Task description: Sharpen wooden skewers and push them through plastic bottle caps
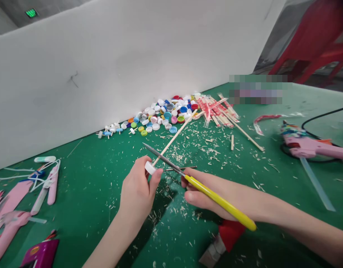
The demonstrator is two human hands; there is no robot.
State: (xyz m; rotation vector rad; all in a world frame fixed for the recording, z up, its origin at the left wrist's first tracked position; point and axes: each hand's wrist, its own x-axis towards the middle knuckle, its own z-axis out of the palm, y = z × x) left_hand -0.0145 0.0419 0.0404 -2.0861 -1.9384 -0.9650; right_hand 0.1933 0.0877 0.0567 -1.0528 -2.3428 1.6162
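Observation:
My left hand point(137, 186) is closed on a white bottle cap point(150, 168), pinched between thumb and fingers. A thin wooden stick point(175, 137) runs from the cap away toward the back of the table. In my right hand point(205, 190) is a yellow-handled knife point(218, 199) with a narrow, pointed metal blade point(162, 158). The blade crosses the stick just beyond the cap; whether they touch I cannot tell. A thin dark metal rod point(192, 168) shows behind the blade near my right fingers.
Colourful bottle caps point(167, 115) lie piled against the white panel point(132, 56). Wrapped chopsticks point(216, 109) lie beside them. Wood shavings cover the green table point(84, 193). Pink glue guns lie right point(305, 147) and left point(10, 227). A red-handled brush-like tool point(229, 234) is in front.

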